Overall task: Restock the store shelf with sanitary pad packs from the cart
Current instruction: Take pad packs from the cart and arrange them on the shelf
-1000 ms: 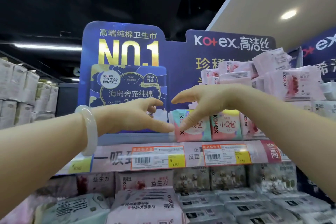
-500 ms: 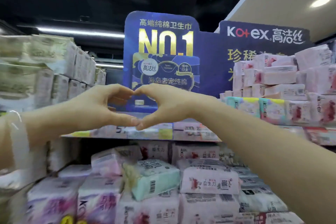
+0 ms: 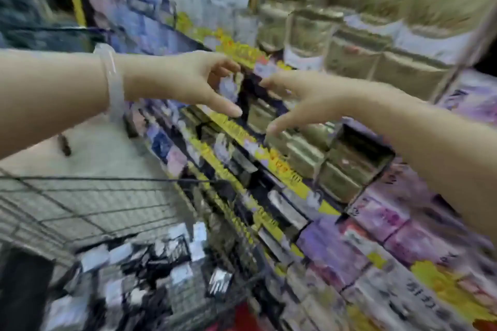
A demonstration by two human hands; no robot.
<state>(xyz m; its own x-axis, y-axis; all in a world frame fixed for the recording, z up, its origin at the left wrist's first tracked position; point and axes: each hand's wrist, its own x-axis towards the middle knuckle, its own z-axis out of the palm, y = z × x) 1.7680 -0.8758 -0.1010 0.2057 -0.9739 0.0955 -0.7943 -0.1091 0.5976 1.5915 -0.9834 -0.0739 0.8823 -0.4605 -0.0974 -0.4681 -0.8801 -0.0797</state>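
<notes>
Both your hands hang empty in mid-air, fingers loosely spread and thumbs dropped: the left hand (image 3: 188, 80), a pale bangle (image 3: 111, 80) on its wrist, and the right hand (image 3: 304, 99) just beside it, fingertips near one another but apart, neither touching anything. Nearest to you, below and to the left of both hands, stands the wire cart (image 3: 113, 196), and the sanitary pad packs (image 3: 150, 271) lie in its bottom as a jumble of pale and dark wrappers; blur makes an exact count impossible, though there look to be well over a dozen, and no single pack's long axis can be read. Your left hand sits on the cart's side and is judged the nearer of the two, so the coming reach goes down and leftward. Beyond the cart, the store shelf (image 3: 282, 169) runs diagonally from lower right to upper left, at least three tiers edged with yellow price strips. Purple and pink packs (image 3: 403, 236) fill the near right end; greenish-gold packs (image 3: 344, 169) stand farther back, directly under and behind your hands.
</notes>
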